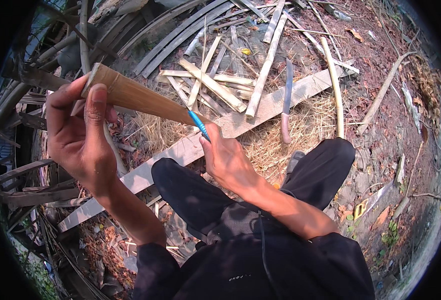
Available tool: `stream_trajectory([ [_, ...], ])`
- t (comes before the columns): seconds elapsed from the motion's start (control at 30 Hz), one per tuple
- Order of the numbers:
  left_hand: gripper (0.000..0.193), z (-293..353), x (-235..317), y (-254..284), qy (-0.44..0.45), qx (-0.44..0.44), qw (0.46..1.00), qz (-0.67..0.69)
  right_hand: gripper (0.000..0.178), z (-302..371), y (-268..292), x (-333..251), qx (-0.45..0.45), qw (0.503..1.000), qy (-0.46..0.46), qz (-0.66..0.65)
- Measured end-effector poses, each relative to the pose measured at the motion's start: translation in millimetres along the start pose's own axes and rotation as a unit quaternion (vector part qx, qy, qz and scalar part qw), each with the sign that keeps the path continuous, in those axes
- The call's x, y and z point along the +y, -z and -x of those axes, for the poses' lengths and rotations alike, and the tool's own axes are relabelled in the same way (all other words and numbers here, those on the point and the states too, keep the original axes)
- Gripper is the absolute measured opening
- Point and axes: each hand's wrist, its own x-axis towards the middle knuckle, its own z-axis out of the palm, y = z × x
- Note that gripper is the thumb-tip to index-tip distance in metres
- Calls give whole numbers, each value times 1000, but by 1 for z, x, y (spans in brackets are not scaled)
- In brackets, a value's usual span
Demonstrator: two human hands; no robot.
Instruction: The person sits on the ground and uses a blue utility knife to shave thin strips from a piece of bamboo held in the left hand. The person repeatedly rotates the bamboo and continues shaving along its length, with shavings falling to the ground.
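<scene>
A split bamboo piece (143, 95) slants across in front of me, its wide jointed end up at the left. My left hand (83, 130) grips that end between thumb and fingers. At the other end, my right hand (233, 162) is closed on a blue pen (199, 125), whose upper end lies against the bamboo's lower edge. The right fingers hide the bamboo's narrow end, so I cannot tell whether they also hold it. Beyond the hands, a long knife (287, 100) with a pinkish handle leans across a wooden plank (180, 150).
Several cut bamboo strips (215, 85) lie in a loose pile ahead. A bamboo pole (333, 85) stands out right of the knife. Dry straw (275, 145) covers ground by the plank. A yellow-handled saw (373, 202) lies at right. Stacked wood (35, 195) crowds the left.
</scene>
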Motion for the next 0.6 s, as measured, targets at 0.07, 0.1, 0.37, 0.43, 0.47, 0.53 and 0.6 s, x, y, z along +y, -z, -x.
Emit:
stream_trajectory([
  [0.07, 19, 1, 3, 0, 2, 4, 1000, -11, 39, 12, -7, 18, -41, 997, -61, -10],
  [0.1, 19, 3, 4, 0, 6, 6, 1000, -15, 32, 12, -7, 17, -37, 998, -49, 11],
  [0.37, 18, 6, 9, 13, 8, 8, 998, -62, 20, 39, -28, 54, -209, 942, -261, -14],
  [0.43, 18, 6, 9, 6, 3, -1, 999, -38, 17, 129, -53, 133, -220, 934, -258, 114],
  [0.47, 17, 5, 7, 4, -3, -6, 999, -36, 16, 159, -58, 148, -251, 918, -252, 175],
  [0.53, 17, 8, 10, 14, 4, -8, 998, -59, 16, 152, -55, 130, -242, 923, -272, 124],
  [0.6, 15, 6, 8, 18, 9, -5, 996, -87, 16, 117, -36, 97, -233, 924, -298, 56],
])
